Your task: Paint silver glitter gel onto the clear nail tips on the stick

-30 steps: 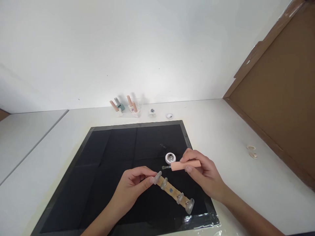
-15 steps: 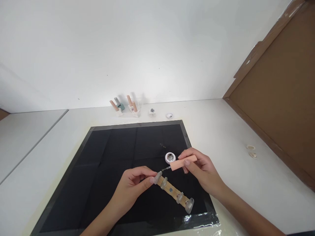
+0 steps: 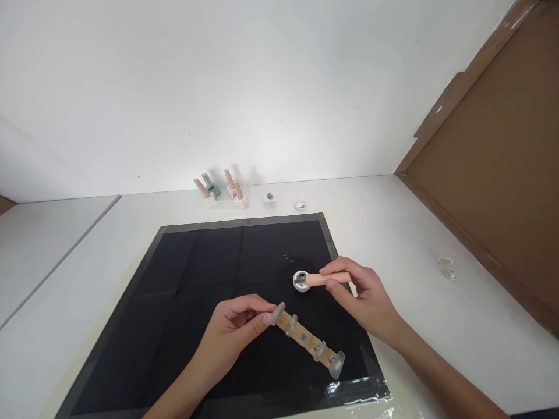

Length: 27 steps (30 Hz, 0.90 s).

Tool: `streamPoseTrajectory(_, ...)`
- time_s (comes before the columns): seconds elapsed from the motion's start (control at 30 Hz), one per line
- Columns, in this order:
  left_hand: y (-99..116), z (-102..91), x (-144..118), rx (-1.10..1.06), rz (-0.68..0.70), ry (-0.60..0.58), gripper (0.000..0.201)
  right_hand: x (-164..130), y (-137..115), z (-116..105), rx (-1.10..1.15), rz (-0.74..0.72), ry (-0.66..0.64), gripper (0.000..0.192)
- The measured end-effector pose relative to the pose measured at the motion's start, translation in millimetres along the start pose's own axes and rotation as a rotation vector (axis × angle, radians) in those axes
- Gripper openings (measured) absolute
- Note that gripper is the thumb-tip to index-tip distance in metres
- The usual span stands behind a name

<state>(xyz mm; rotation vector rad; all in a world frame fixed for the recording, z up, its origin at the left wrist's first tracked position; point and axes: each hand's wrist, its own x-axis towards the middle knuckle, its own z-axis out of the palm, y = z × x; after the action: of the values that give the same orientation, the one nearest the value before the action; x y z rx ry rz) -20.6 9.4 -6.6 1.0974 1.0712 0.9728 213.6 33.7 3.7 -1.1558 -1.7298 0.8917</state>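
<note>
Our right hand [image 3: 362, 291] pinches the peach-handled brush [image 3: 329, 279], its tip in the small jar [image 3: 301, 280]; our left hand [image 3: 236, 329] grips the nail-tip stick [image 3: 305, 340] on the black mat [image 3: 196, 279]. We judge a hard dip could tip the jar, spilling its contents.

I can't make out what fills the small round white jar [image 3: 301, 280]; the peach-handled brush [image 3: 328, 279] hides its tip there, and both my forearms run off the bottom edge.
</note>
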Motion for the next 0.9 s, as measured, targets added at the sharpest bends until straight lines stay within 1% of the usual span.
streamPoseTrajectory(0.1,1,-0.3,0,-0.007,0.004,0.010,0.008,6,2,-7,-0.090,-0.001,0.002,0.010)
streamPoseTrajectory(0.23,1,-0.6,-1,-0.003,0.000,0.011,0.007,11,6,-12,-0.180,0.035,0.025,0.012)
streamPoseTrajectory(0.43,0,-1.3,-1,-0.023,0.001,-0.006,0.004,13,8,-13,-0.197,0.084,-0.090,0.014)
streamPoseTrajectory(0.67,0,-1.4,-1,-0.019,-0.011,-0.018,0.004,16,11,-21,-0.255,0.167,-0.112,0.014)
streamPoseTrajectory(0.9,0,-1.3,0,-0.020,-0.011,-0.012,0.004,16,13,-16,-0.262,0.227,-0.134,0.014)
